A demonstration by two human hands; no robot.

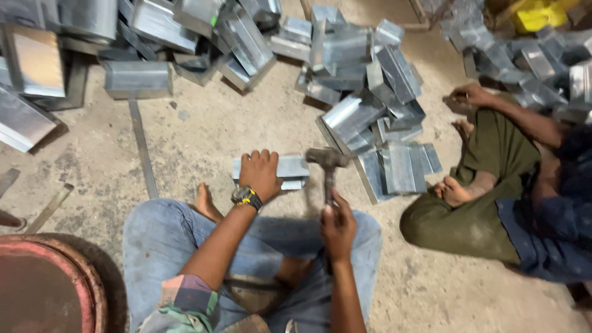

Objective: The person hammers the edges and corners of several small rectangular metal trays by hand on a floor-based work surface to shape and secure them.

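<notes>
Left hand [260,174] lies flat, fingers spread wide, pressing down on a folded sheet-metal piece [290,168] on the concrete floor [203,132] just ahead of my knees. I see my right hand [337,227] wrapped tight around the handle of a hammer [328,161], its head blurred, hanging just beside the piece's right end; whether it touches the metal I cannot tell. Big heaps of the same shiny metal pieces [364,80] crowd the floor beyond. A seated person [493,185] on my right is cut off by the frame edge, one hand at the pile. A watch [246,197] sits on my left wrist. Much of the piece hides under my palm.
</notes>
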